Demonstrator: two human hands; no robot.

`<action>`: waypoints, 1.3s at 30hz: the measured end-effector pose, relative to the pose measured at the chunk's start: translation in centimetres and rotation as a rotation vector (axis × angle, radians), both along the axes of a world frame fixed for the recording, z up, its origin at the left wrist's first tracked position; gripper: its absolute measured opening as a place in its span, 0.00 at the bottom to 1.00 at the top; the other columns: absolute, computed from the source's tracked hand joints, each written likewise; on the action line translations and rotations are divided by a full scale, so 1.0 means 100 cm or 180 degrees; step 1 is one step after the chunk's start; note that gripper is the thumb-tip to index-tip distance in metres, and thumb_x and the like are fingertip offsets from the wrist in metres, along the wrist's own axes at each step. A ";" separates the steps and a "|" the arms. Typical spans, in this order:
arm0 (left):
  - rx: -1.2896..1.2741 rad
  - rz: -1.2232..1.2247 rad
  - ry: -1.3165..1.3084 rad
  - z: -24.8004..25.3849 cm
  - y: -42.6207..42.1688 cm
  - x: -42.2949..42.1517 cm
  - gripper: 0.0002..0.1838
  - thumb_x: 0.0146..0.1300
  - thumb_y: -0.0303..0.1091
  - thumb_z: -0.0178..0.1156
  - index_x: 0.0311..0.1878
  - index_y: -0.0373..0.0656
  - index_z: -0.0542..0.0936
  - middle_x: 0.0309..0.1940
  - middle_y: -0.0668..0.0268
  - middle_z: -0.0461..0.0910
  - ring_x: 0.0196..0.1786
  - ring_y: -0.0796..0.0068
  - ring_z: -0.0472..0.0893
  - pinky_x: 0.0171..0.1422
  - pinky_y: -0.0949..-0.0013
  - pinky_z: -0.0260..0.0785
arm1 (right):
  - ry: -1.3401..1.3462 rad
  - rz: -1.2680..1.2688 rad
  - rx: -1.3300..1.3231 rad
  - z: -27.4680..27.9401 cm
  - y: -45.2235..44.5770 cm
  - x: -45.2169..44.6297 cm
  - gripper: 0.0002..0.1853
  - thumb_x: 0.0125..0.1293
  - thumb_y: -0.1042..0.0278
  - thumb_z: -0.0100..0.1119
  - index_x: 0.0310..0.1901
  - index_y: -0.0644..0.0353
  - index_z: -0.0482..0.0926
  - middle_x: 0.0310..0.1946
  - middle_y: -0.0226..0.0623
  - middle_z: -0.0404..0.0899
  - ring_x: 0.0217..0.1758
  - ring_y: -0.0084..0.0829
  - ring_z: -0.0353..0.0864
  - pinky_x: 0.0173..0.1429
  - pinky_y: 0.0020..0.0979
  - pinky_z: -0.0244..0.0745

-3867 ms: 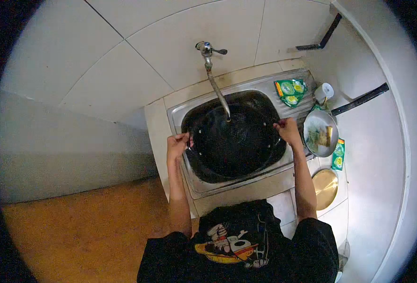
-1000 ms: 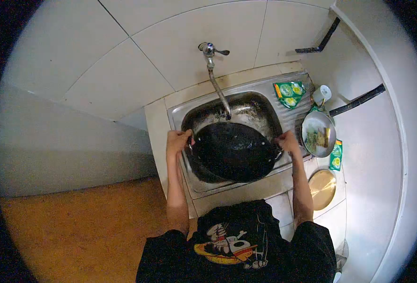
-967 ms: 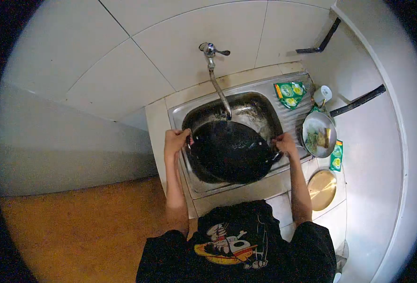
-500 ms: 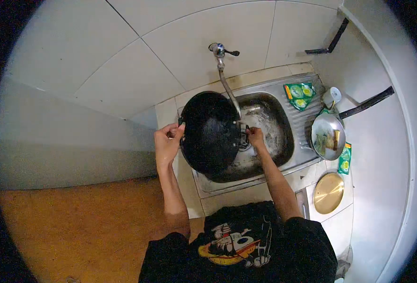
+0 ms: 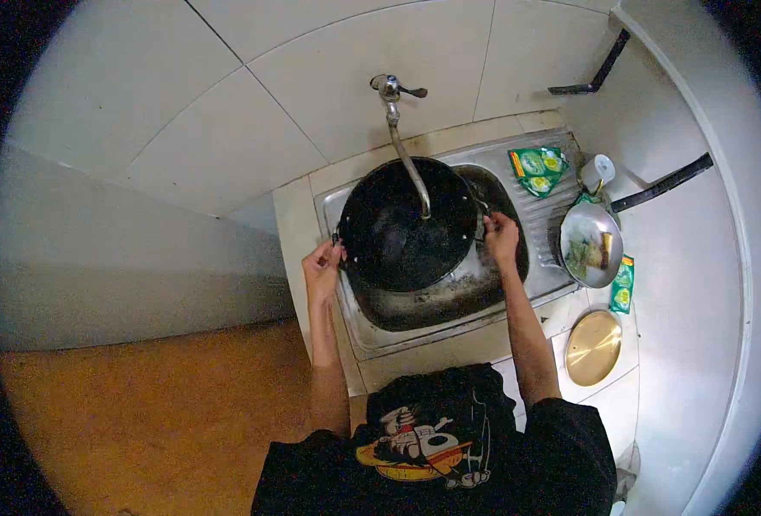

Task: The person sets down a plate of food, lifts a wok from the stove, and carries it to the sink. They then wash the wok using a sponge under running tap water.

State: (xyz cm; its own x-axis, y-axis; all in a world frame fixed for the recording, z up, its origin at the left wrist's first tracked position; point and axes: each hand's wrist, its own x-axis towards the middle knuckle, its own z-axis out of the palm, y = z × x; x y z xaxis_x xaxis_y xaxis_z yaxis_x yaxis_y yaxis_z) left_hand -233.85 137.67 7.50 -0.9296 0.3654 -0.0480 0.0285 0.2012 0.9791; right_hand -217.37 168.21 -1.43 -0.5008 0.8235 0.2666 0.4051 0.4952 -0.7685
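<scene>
dim, grainy fisheye view, black corners, bowed tiled wall [image 5: 346, 64], brighter right wall [image 5: 686, 335], glare on gold disc [image 5: 594, 348], wok [image 5: 385, 245] murky

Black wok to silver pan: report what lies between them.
The head view shows the right hand on the wok handle, then the sink basin and drainboard.

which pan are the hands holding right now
The big black pan, gripped at opposite sides by the left hand and right hand; neither touches the smaller silver pan.
</scene>
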 end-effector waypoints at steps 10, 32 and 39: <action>-0.0131 -0.0177 0.0000 -0.076 0.031 0.006 0.09 0.59 0.27 0.53 0.32 0.29 0.76 0.21 0.67 0.74 0.23 0.81 0.70 0.29 0.78 0.64 | -0.1178 0.0197 0.0227 -0.005 0.030 0.037 0.10 0.52 0.65 0.59 0.29 0.65 0.76 0.24 0.49 0.76 0.29 0.48 0.76 0.34 0.41 0.69; -0.0443 -0.0566 0.0600 -0.080 0.119 0.022 0.18 0.62 0.43 0.50 0.32 0.35 0.76 0.24 0.62 0.74 0.25 0.71 0.72 0.30 0.69 0.64 | -0.1527 -0.0382 0.0478 0.043 0.118 0.180 0.13 0.48 0.68 0.61 0.37 0.61 0.76 0.29 0.44 0.78 0.32 0.42 0.77 0.36 0.37 0.72; 0.0413 -0.0807 -0.1581 -0.092 0.193 0.023 0.23 0.62 0.51 0.47 0.20 0.42 0.70 0.14 0.70 0.68 0.16 0.81 0.66 0.18 0.76 0.57 | -0.2531 -0.0515 0.0925 0.017 0.125 0.156 0.26 0.43 0.57 0.63 0.45 0.58 0.71 0.44 0.46 0.71 0.50 0.50 0.66 0.53 0.48 0.61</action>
State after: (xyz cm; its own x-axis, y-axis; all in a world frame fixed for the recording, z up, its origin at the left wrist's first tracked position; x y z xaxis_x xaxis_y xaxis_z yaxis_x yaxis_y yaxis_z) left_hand -231.60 156.94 -1.73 -0.6895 0.6061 -0.3965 -0.4097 0.1252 0.9036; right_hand -201.81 180.68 0.22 -0.5106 0.8542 0.0977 0.8517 0.5181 -0.0784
